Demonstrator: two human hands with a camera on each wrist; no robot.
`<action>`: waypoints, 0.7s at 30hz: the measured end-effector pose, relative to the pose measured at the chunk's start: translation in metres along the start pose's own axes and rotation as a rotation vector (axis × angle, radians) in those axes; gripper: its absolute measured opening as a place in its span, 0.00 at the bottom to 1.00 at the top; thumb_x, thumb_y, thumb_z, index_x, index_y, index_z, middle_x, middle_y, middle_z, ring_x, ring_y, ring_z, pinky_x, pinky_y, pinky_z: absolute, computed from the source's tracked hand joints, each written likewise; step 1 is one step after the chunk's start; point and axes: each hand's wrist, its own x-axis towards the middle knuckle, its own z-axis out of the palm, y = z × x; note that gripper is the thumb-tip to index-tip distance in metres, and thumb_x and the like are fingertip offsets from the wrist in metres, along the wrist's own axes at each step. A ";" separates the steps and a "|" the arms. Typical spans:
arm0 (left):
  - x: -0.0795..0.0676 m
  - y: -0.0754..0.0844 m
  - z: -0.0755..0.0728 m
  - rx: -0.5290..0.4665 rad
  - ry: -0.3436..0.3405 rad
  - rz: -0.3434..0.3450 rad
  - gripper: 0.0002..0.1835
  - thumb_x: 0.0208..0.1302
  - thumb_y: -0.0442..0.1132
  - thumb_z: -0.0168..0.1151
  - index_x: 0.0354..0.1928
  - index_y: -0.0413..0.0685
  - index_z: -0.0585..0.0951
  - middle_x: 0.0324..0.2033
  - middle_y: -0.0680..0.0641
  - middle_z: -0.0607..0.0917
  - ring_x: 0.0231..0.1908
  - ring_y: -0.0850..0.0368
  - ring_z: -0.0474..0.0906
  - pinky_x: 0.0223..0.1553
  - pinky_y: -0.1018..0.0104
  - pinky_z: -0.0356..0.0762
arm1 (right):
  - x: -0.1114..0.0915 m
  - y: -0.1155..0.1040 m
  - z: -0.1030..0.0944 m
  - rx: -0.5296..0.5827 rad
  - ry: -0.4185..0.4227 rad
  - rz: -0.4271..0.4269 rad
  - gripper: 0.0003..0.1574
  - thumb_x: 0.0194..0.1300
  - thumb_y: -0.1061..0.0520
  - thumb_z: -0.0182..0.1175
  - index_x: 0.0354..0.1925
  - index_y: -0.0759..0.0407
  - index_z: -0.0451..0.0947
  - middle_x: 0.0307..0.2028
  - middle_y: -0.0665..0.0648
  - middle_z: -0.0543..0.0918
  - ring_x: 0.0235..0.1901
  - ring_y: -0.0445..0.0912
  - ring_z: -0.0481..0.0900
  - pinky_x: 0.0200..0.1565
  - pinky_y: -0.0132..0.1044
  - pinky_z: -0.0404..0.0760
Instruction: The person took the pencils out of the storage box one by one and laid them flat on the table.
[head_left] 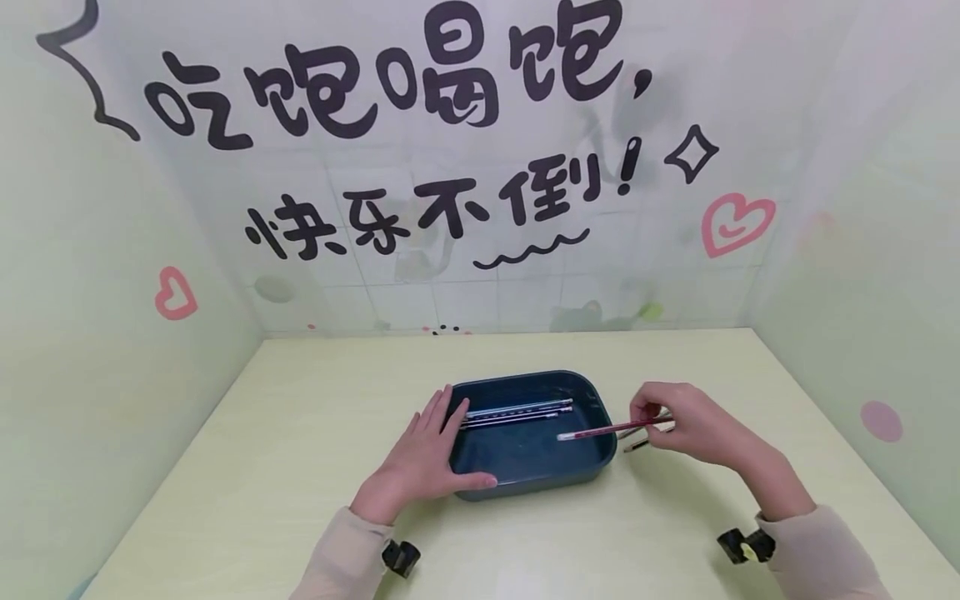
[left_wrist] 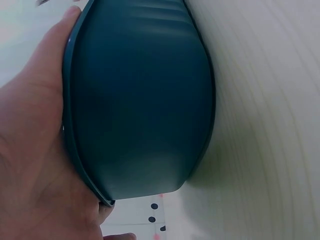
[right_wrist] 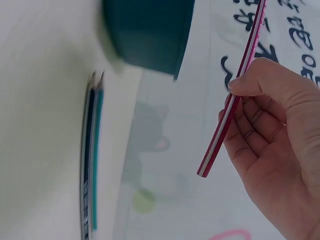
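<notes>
A dark teal rectangular tray point(head_left: 536, 486) stands on the table, with several pencils point(head_left: 517, 412) lying along the back of its inside. My left hand point(head_left: 426, 458) rests on the tray's left end, fingers spread over the rim and thumb along the front edge; in the left wrist view the palm lies against the rim. Above the tray's right side, my right hand point(head_left: 690, 421) pinches a red striped pencil point(right_wrist: 220, 127) between thumb and fingers. The pencil's pale end points left over the tray. Below that hand, a teal pencil point(right_wrist: 97, 150) and a dark pencil point(right_wrist: 88, 135) lie on the table.
The pale wooden table point(head_left: 262, 467) is enclosed by printed walls at the back and both sides. Black lettering point(head_left: 450, 204) and a pink heart point(head_left: 738, 225) mark the back wall point(head_left: 420, 304). Small black devices point(head_left: 401, 558) sit at both wrists.
</notes>
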 end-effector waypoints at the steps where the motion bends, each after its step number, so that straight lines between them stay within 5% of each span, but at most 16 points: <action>1: 0.000 -0.001 0.001 0.001 -0.002 -0.001 0.64 0.49 0.76 0.65 0.80 0.49 0.50 0.80 0.41 0.41 0.80 0.42 0.38 0.76 0.38 0.49 | -0.004 0.005 -0.001 -0.006 0.002 0.014 0.19 0.51 0.71 0.64 0.34 0.47 0.77 0.30 0.41 0.79 0.32 0.32 0.76 0.35 0.33 0.84; 10: 0.000 0.000 0.002 -0.002 -0.003 0.005 0.64 0.49 0.76 0.65 0.80 0.49 0.51 0.80 0.40 0.41 0.80 0.41 0.39 0.76 0.38 0.49 | -0.030 0.044 -0.006 -0.044 0.031 0.004 0.21 0.48 0.74 0.65 0.32 0.49 0.76 0.29 0.41 0.78 0.31 0.30 0.76 0.34 0.33 0.83; 21: 0.000 0.002 0.000 -0.015 -0.002 0.007 0.64 0.49 0.76 0.65 0.79 0.47 0.51 0.80 0.39 0.42 0.80 0.40 0.39 0.76 0.37 0.50 | -0.040 0.077 -0.007 -0.023 -0.049 0.067 0.20 0.48 0.75 0.61 0.30 0.50 0.75 0.28 0.42 0.77 0.29 0.35 0.74 0.32 0.33 0.78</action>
